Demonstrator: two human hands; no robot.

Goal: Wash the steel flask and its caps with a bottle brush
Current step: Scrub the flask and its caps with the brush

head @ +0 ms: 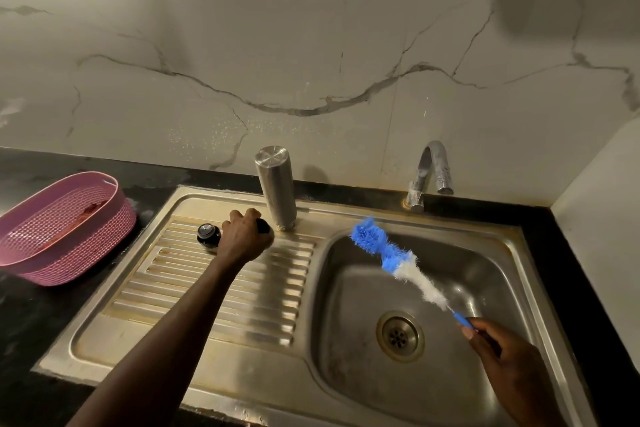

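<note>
On the drain rack beside the upside-down steel flask [276,184], the left hand [245,238] closes its grip around a black cap [263,226]; the right hand [498,354] pinches the bottle brush [398,260] handle tight.

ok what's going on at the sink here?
A person is washing up at a steel sink. The left hand is closed over a dark cap on the ribbed drainboard, next to a second cap. The steel flask stands upside down at the back of the drainboard, not held. The right hand holds a blue and white bottle brush by its handle over the basin. No water shows at the tap.
</note>
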